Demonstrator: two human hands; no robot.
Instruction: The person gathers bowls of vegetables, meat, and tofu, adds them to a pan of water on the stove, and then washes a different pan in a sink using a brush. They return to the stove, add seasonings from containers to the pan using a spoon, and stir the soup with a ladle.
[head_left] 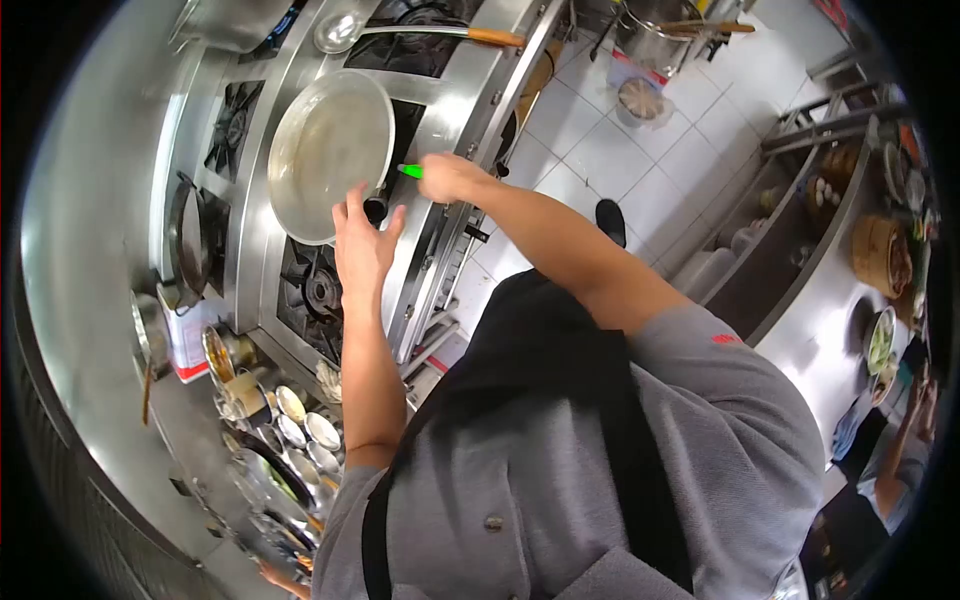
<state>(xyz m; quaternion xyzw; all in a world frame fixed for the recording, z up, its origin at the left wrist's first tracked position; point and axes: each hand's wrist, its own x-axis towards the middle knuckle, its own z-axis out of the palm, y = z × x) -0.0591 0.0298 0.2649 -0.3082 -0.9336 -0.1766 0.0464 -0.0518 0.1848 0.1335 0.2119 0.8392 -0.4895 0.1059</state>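
Green object (412, 171) in right fist (449, 178), left hand (363, 242) splayed

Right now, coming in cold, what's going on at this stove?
One person in a grey shirt and black apron is working over a wide, round, light-coloured metal pan on the stainless-steel stove. Their left hand is spread at the pan's rim; their right hand grips a small bright green object beside it. A steel ladle with a wooden handle lies nearby.
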